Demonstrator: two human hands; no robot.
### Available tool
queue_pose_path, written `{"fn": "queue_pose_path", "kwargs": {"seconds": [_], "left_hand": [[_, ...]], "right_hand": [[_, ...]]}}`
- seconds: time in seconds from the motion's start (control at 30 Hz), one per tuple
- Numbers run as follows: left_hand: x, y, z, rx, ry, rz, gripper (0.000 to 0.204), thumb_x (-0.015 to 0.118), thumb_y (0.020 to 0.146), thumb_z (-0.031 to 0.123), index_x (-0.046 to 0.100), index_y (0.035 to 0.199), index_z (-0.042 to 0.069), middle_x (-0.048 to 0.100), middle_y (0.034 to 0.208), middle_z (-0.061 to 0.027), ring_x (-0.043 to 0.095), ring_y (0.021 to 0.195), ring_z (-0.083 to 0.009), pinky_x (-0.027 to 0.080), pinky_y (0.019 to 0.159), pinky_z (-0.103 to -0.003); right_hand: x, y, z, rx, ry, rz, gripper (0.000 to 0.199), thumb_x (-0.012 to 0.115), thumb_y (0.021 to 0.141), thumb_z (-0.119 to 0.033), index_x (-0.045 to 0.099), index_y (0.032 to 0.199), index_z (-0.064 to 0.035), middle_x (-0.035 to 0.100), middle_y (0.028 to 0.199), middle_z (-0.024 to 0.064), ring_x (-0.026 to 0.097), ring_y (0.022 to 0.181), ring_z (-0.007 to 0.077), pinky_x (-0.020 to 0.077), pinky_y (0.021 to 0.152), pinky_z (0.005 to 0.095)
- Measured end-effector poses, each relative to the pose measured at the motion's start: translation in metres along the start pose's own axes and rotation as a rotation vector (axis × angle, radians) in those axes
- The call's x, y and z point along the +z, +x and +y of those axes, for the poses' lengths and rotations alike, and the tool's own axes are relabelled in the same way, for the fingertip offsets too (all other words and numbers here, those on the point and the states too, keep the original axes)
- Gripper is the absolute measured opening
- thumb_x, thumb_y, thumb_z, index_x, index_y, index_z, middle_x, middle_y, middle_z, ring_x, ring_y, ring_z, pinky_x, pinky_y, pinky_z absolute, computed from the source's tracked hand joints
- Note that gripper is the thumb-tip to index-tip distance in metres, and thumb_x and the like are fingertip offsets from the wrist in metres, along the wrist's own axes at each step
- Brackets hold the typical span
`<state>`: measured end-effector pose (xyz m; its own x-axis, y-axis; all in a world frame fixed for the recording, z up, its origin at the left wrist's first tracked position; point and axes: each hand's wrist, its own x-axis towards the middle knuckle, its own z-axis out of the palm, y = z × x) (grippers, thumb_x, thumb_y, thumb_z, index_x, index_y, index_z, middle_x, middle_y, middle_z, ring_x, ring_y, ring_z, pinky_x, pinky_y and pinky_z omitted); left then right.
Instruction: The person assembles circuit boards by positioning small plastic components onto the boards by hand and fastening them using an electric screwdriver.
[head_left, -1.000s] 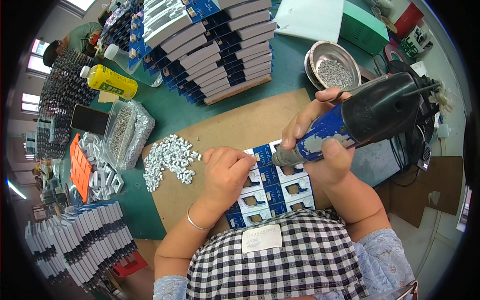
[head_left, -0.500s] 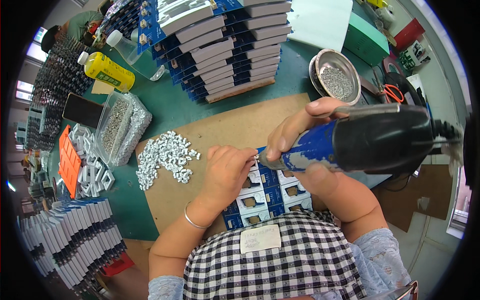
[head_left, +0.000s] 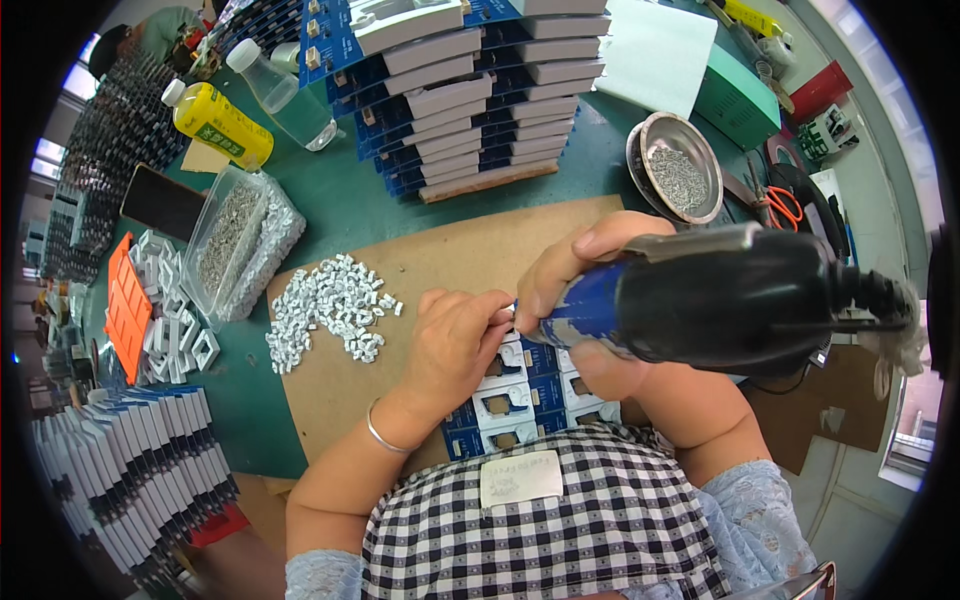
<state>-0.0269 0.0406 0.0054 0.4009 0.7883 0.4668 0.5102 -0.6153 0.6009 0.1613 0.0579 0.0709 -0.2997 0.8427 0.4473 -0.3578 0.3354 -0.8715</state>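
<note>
Circuit-board panel: blue boards with white housings (head_left: 545, 388), lying on the near part of the brown mat (head_left: 450, 255), its near edge against the checked apron (head_left: 540, 530), its far end partly hidden by the hands and tool
Power driver: blue and black, scuffed (head_left: 715, 305), held over the right part of the mat, nose pointing left toward the panel's far end; its tip is hidden, so contact cannot be told
Right hand: (head_left: 565, 265) fingers and thumb wrapped around the driver's blue front part
Left hand: (head_left: 448, 335) above the middle of the mat, thumb and forefinger tips together just beside the driver's nose; whether they pinch a piece cannot be told
Small white pieces: loose heap (head_left: 335, 310) on the left part of the mat
Clear tub: (head_left: 203, 295) just off the mat's left edge, holding screws and more white pieces
White frames: piled (head_left: 185, 335) left of the mat, past the tub, beside an orange tray (head_left: 125, 305)
Tall stack: blue boards with white housings (head_left: 440, 100), beyond the mat's far edge
Metal bowl: (head_left: 668, 132) beyond the mat's far right corner, screws inside
</note>
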Motion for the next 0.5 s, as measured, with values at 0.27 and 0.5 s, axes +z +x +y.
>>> {"fn": "queue_pose_path", "kwargs": {"seconds": [0.27,0.5], "left_hand": [[-0.002,-0.002,-0.001,0.012,0.015,-0.006,0.032,0.069,0.075,0.002,0.060,0.105,0.008,0.062,0.078,-0.0034,0.059,0.073,-0.0227,0.041,0.075,-0.037],[0.005,-0.006,-0.003,0.046,0.030,0.039,0.036,0.067,0.076,0.004,0.058,0.111,0.009,0.060,0.078,-0.0040,0.059,0.077,-0.0231,0.041,0.076,-0.038]], "right_hand": [[0.003,0.022,0.028,-0.264,-0.031,-0.172,0.050,0.070,0.078,-0.012,0.040,0.117,-0.0043,0.061,0.082,0.0139,0.064,0.071,0.0209,0.0554,0.066,0.0312],[0.005,0.009,0.028,-0.144,0.161,0.090,0.053,0.067,0.083,-0.017,0.037,0.125,-0.0055,0.056,0.086,0.0114,0.060,0.074,0.0209,0.0515,0.068,0.0336]]}}
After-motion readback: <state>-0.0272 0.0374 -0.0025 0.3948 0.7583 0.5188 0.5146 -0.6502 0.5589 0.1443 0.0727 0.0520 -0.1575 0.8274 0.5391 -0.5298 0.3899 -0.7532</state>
